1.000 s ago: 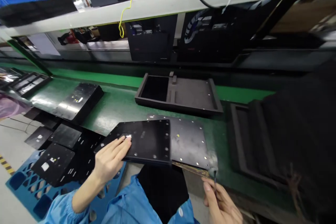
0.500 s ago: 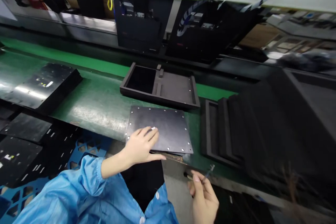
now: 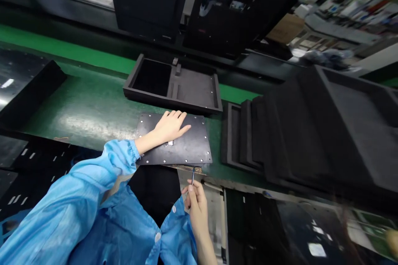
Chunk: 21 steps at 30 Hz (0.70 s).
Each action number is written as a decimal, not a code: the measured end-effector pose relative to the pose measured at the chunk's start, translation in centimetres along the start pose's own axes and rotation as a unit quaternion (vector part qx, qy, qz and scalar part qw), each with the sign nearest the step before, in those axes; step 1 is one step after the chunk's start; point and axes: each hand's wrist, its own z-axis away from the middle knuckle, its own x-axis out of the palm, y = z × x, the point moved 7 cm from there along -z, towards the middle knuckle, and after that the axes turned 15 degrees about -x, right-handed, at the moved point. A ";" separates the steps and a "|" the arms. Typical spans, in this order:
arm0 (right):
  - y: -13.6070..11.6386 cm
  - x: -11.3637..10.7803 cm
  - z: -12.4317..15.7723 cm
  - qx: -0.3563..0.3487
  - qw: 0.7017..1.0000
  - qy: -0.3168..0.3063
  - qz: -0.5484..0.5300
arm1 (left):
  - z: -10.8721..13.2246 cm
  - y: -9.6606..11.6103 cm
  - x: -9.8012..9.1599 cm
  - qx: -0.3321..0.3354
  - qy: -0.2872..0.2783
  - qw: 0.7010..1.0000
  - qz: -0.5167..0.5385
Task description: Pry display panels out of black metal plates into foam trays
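A thin dark panel (image 3: 192, 145) with pale spots along its edges lies flat at the front of the green bench (image 3: 93, 103). My left hand (image 3: 170, 126) rests on the panel's upper part, fingers spread and nothing gripped. Just below the bench's front edge, my right hand (image 3: 195, 203) pinches a slim blue tool (image 3: 193, 176) that points up toward the edge. Behind the panel sits a black foam tray (image 3: 195, 89) with a dark square inset on its left side.
Several black foam trays (image 3: 311, 124) lean in a row on the right. A stack of dark panels (image 3: 21, 74) lies on the bench at left. Tall black panels (image 3: 149, 4) stand behind the bench. More dark panels (image 3: 31, 178) are low at left.
My left hand has moved farther up the panel. My right hand has moved left with the tool, which now points upright near the bench edge. The view has shifted.
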 end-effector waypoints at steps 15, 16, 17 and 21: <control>0.7 0.7 -0.1 -0.004 1.000 0.021 0.014 | -0.7 0.1 0.2 0.060 -0.017 0.998 0.017; 0.7 0.7 -0.1 -0.006 0.999 0.022 0.023 | -0.7 0.2 0.3 0.062 -0.018 0.998 0.015; 0.8 0.6 -0.1 -0.009 0.999 0.023 0.034 | -0.6 0.2 0.3 0.063 -0.019 0.998 0.011; 0.3 0.3 -0.4 -0.022 0.996 0.023 0.082 | -0.5 0.4 0.3 0.064 -0.024 0.998 0.000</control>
